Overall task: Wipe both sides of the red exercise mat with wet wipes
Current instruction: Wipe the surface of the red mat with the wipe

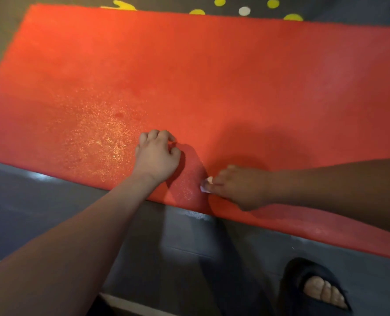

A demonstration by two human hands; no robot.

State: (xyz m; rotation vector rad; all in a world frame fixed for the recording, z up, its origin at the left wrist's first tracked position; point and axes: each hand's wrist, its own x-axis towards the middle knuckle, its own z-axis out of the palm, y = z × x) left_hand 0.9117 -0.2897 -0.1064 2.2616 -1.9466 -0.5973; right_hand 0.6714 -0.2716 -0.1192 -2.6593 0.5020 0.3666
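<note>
The red exercise mat (189,76) lies flat on the floor and fills most of the view. A wet, glistening patch shows on its near left part. My left hand (157,153) rests on the mat near the front edge, fingers curled, with nothing in it. My right hand (242,187) is at the mat's front edge and pinches a small white wet wipe (206,185) against the mat; only a corner of the wipe shows past the fingers.
A dark grey floor (52,213) runs along the mat's near side. My foot in a black slide sandal (312,290) stands at the lower right. Beyond the mat's far edge lies a dark rug with yellow and white dots (244,10).
</note>
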